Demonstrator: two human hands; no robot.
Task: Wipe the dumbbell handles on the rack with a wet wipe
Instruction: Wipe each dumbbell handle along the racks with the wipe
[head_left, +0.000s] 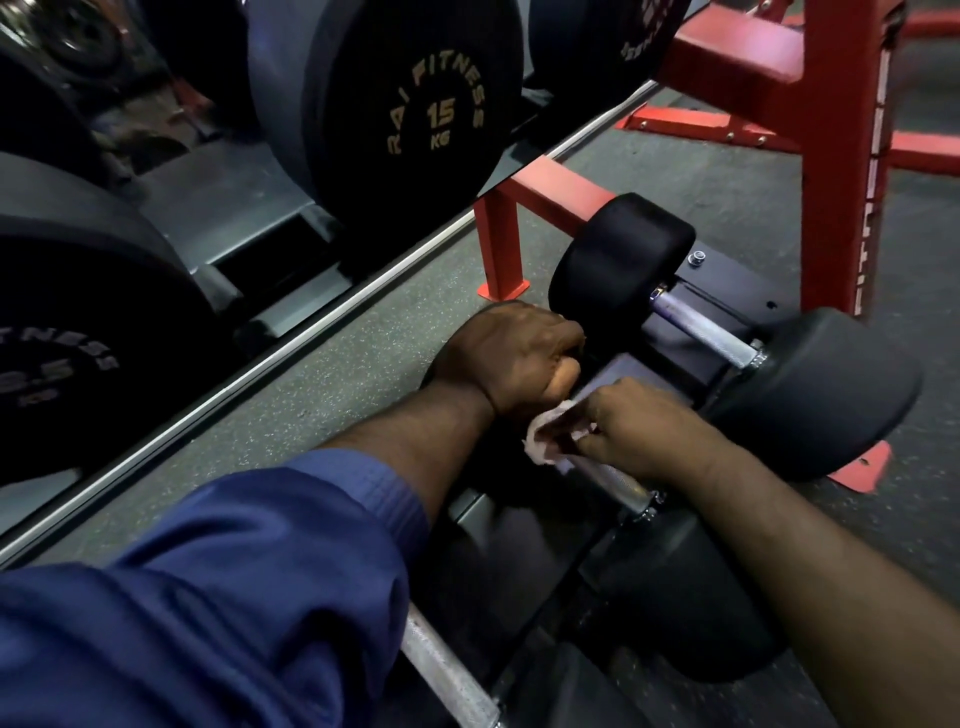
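Handle (618, 486) is under the wipe (540, 441), pinched by right grip (639, 431); left grip (514, 358) is curled, on what I cannot tell. Rough knurling may tear the wipe.

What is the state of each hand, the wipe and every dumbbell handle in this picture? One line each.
middle handle: partly covered, under the wipe.
wet wipe: crumpled, lying on the middle handle.
right hand: pinches the wet wipe against the middle handle.
left hand: fingers curled, apparently gripping the middle handle's far end.
far handle: bare, untouched.
near handle: bare, partly hidden by the sleeve.
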